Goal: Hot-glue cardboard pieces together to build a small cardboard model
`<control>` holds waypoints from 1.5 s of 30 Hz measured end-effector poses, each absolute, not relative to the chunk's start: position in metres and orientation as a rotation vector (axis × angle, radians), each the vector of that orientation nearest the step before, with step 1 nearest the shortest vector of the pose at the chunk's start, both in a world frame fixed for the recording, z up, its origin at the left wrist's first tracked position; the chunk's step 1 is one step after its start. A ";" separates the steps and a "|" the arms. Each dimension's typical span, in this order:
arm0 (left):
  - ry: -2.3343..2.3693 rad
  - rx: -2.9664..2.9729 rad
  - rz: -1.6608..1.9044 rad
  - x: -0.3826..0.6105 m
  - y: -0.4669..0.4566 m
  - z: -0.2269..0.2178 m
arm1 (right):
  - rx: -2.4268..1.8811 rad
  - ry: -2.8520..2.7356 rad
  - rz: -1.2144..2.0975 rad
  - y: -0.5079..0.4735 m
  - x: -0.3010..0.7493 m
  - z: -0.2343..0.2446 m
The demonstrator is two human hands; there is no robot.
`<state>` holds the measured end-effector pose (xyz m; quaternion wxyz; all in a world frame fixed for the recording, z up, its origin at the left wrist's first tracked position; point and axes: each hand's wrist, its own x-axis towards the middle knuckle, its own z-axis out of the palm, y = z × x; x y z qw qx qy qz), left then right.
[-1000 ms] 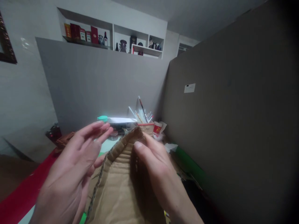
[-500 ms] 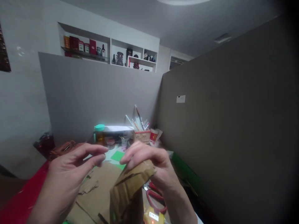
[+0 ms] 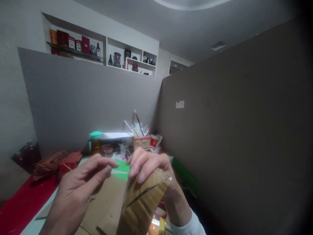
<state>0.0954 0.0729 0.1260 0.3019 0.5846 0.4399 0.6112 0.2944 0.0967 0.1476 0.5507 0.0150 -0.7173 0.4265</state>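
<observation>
My right hand (image 3: 151, 164) grips the top of a torn, creased piece of brown cardboard (image 3: 140, 204), fingers folded over its upper edge. A dark slit and something shiny show along that cardboard. To its left, my left hand (image 3: 83, 186) holds nothing I can see; its thumb and forefinger are bent towards each other with a small gap. Beneath both hands lies a flat brown sheet (image 3: 107, 199) with dark marks. Behind the held cardboard, partly hidden, are a red loop-like handle (image 3: 161, 210) and a yellow device (image 3: 157, 227) with a small lit display.
Green sheets (image 3: 122, 165) lie beyond my hands. Further back stand a teal-lidded jug (image 3: 95, 142), a box of brushes (image 3: 141, 143) and a red paper cup (image 3: 154, 141). Reddish-brown crumpled material (image 3: 49, 164) rests at left, near red cloth (image 3: 31, 199). Grey partitions (image 3: 97, 98) enclose the table.
The view has turned slightly right, so the background sits further left. The held cardboard has tilted, showing more of its broad face. My left hand's fingertips have come nearer to the right hand.
</observation>
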 end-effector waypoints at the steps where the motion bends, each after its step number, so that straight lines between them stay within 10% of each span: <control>1: 1.151 1.519 1.602 0.095 0.074 0.122 | 0.027 -1.700 1.001 0.096 0.295 0.148; 18: 0.631 1.209 1.125 0.116 0.057 0.133 | -0.009 -1.616 1.184 0.099 0.284 0.139; 45: 0.937 0.967 1.434 0.110 0.033 0.152 | -0.657 -1.741 1.125 0.041 0.280 0.172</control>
